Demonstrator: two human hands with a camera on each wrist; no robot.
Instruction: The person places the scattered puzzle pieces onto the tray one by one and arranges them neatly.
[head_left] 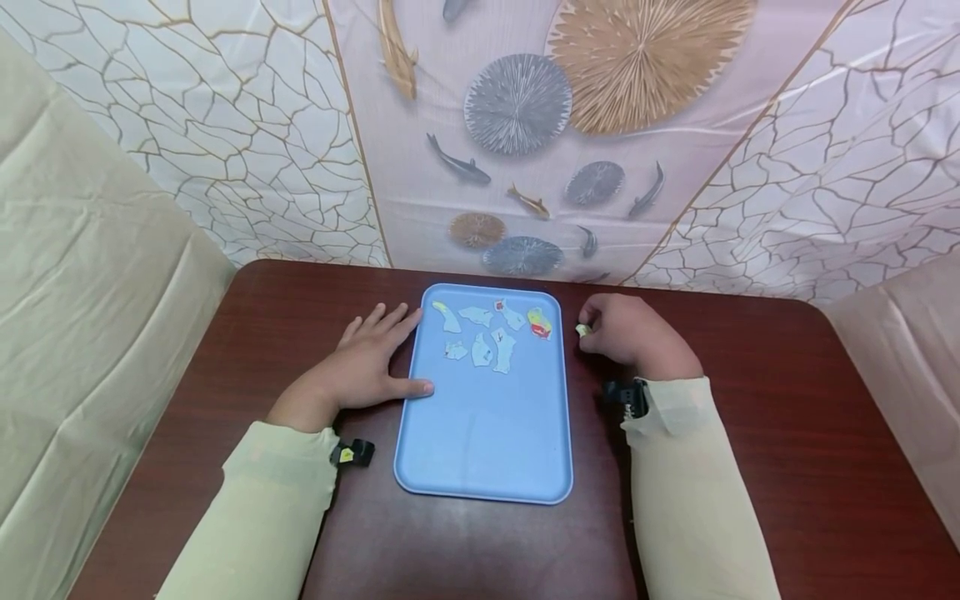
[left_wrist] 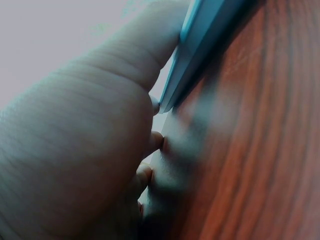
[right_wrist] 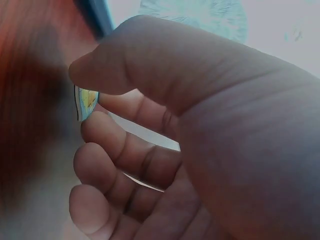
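A blue tray (head_left: 483, 442) lies on the dark red-brown table. My left hand (head_left: 356, 367) is at its left edge, fingers spread, the thumb (head_left: 411, 387) over the rim. In the left wrist view that thumb meets the tray's side (left_wrist: 197, 50). To the right of the tray, my right hand (head_left: 626, 333) pinches a small irregular printed piece (head_left: 582, 330) between thumb and fingers. Yellow and pale-blue print shows on this piece (right_wrist: 87, 104) in the right wrist view; the fingers hide the rest. Several thin, jagged pale-blue pieces (head_left: 503, 350) lie in the tray's far half.
Among the tray's pieces, a red-and-yellow one (head_left: 539, 323) sits at the far right. The table (head_left: 787, 450) extends to both sides of the tray. Behind it hangs a patterned cloth (head_left: 450, 225); beige cloth (head_left: 90, 292) hangs on the left side.
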